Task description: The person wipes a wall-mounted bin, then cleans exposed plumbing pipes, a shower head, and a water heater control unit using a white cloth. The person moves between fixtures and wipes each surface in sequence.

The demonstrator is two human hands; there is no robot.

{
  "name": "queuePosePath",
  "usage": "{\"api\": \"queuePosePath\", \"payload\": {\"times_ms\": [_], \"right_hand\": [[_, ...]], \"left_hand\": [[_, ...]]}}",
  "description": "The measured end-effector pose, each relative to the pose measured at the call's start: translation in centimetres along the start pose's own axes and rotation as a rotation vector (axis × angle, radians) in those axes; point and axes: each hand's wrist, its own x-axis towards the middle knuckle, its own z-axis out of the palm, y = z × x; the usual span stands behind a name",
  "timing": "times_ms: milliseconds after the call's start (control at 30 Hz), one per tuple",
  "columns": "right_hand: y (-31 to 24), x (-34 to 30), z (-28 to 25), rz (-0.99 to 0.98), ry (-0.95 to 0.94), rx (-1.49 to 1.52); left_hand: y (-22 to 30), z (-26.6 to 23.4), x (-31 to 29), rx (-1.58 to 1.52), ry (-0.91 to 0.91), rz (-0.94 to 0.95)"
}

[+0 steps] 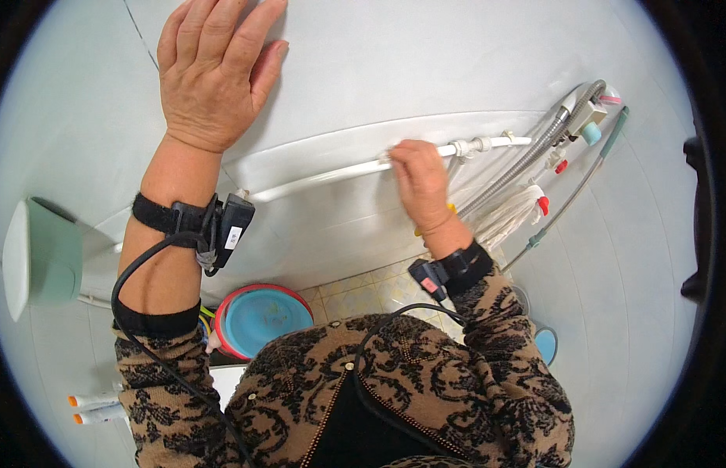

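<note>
My left hand [214, 74] lies against the pale tiled wall [425, 54], fingers stretched out and the thumb a little apart. It holds nothing that I can see. Lower down, my right hand [421, 183] overlaps a white pipe [320, 182] that runs along the wall. Its fingers are curled together and their tips are slightly blurred. Whether they grip the pipe or something small cannot be made out. Just right of this hand, white fittings [470, 147] join the pipe.
A metal shower hose [527, 168], a white string mop head [507, 214] and a green-ended pole [585, 187] are on the right. Blue and red basins [265, 321] stand below. At left is a pale green wall-mounted container [55, 253]. Black cables [133, 273] hang from both wrist devices.
</note>
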Motion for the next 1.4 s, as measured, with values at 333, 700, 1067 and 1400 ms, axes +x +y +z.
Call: {"api": "queuePosePath", "payload": {"times_ms": [333,700,1067,1400], "right_hand": [[-3.1,0.8,4.2,-0.128,-0.107,0.208],[2.1,0.7,-2.8,-0.157,0.006,-0.132],[-11.5,4.8,9.5,-0.28,-0.231,0.373],[-2.7,-4.7,-2.5,1.111,-0.557,1.321]], "left_hand": [[0.8,0.6,2.4,-0.017,-0.071,0.016],[-1.2,-1.9,1.5,0.084,0.037,0.078],[-0.6,-1.6,2.0,0.077,-0.11,0.014],[-0.4,-1.2,1.6,0.07,-0.1,0.02]]}}
